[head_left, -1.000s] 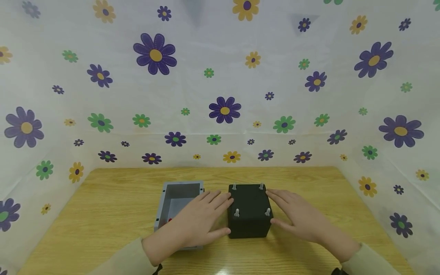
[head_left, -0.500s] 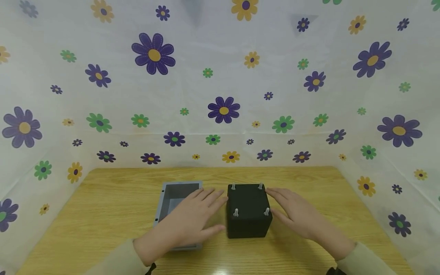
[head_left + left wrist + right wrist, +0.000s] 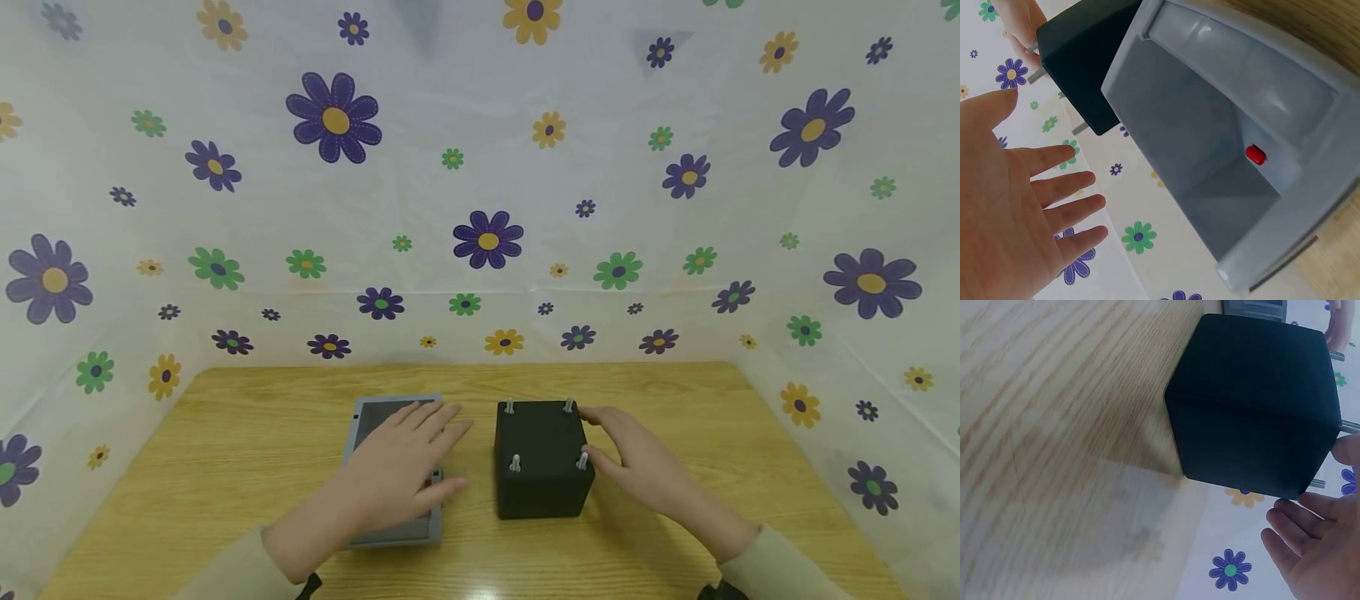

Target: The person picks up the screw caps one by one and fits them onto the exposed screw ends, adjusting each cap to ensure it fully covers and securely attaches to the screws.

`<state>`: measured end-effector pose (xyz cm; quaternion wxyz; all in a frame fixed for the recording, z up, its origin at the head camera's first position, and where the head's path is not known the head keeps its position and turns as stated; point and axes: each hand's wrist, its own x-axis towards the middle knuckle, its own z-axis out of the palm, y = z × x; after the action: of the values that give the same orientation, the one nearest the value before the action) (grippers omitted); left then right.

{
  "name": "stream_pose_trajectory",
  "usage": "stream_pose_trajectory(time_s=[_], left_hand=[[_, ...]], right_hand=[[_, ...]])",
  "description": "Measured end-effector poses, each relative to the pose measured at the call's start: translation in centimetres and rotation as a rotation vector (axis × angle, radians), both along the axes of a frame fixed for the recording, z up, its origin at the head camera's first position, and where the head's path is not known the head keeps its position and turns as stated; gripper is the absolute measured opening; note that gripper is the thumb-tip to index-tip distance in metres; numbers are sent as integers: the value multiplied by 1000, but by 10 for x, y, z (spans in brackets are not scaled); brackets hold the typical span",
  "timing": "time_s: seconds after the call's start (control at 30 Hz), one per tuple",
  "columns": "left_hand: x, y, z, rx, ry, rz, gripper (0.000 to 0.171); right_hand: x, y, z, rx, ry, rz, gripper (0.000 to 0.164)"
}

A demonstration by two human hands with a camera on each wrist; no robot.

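Observation:
A black box stands on the table, with several metal pegs rising from the corners of its top. Left of it lies a grey open bin; a small red object is inside. My left hand hovers above that bin with its fingers spread, palm facing the box, holding nothing. At the box's right side is my right hand, its fingertips and thumb at the upper right edge near the pegs. In the right wrist view its fingers extend along the box's edge without wrapping round it.
The wooden table runs back to a white cloth printed with flowers, which also closes off both sides. A gap of bare wood separates the bin from the box.
My left hand has moved left, away from the box's left side to over the bin. The right hand has stayed at the box's right edge, and the box stands where it was.

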<state>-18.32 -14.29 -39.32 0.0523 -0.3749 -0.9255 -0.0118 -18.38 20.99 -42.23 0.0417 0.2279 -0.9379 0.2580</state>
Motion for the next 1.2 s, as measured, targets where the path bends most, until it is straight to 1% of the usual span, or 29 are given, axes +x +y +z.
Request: stream_pose_trajectory(time_s=[0.17,0.37,0.47,0.6,0.67,0.8,1.07,1.2], left_hand=[[0,-8,-1,25,19,10,66],[-2,-18,-7,47,43,48,66],[-3,-23,-10,67,32,67,65],[-4,-28,-13,75,7,103,65],[-4,-30,-14,72,1,115,65],[-4,-34,-16,73,24,116,64],[-5,-40,-25,81,42,138,60],[-7,-40,-29,66,60,138,58]], right_hand=[[-2,-2,-5,-116,-49,0,52],[-4,-1,-11,-224,-89,15,51],[-5,-1,-14,-269,-91,30,50],[-5,-1,-17,-358,-103,48,48],[-5,-1,-19,-409,-126,48,48],[-5,-1,-21,-493,-181,38,48],[-4,-1,-24,-582,-288,13,50],[-4,-1,-24,-611,-321,1,51]])
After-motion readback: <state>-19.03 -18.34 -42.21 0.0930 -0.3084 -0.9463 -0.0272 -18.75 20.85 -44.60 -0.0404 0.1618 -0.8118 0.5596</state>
